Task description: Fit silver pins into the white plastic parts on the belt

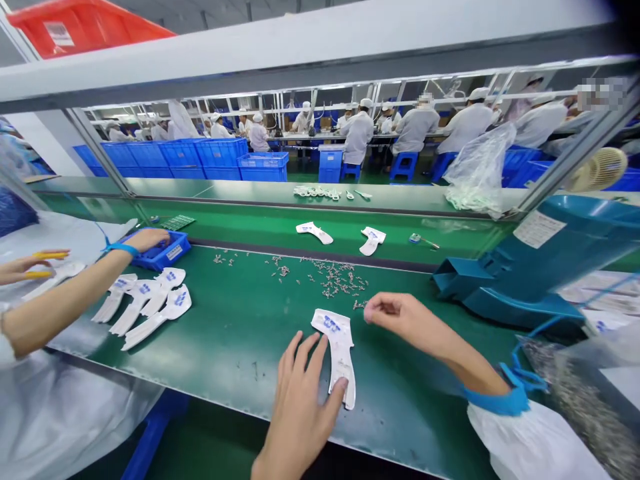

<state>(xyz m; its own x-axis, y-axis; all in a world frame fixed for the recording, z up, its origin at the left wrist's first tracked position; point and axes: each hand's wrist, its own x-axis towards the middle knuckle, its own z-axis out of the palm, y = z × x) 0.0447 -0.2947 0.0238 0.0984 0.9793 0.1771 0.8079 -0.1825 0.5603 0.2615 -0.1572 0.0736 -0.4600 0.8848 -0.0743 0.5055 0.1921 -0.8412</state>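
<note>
A white curved plastic shell piece [341,343] with blue marks at its top lies on the green work table. My left hand [306,393] is spread over its left and lower side, index finger at the edge and thumb across the lower part. To the right of the shell's top, my right hand [400,317] has its thumb and fingers pinched together at the table. Beside those fingertips lie a few small metal screws [359,305]; whether one is in the pinch is hidden. More loose screws [340,277] are scattered just beyond.
At left, a co-worker's arm [75,287] reaches into a blue bin [173,250], near several similar white shells [157,317]. Two shell pieces [314,232] [373,240] lie on the green strip beyond. A teal plastic housing [545,267] and a bag of screws [590,407] are at right.
</note>
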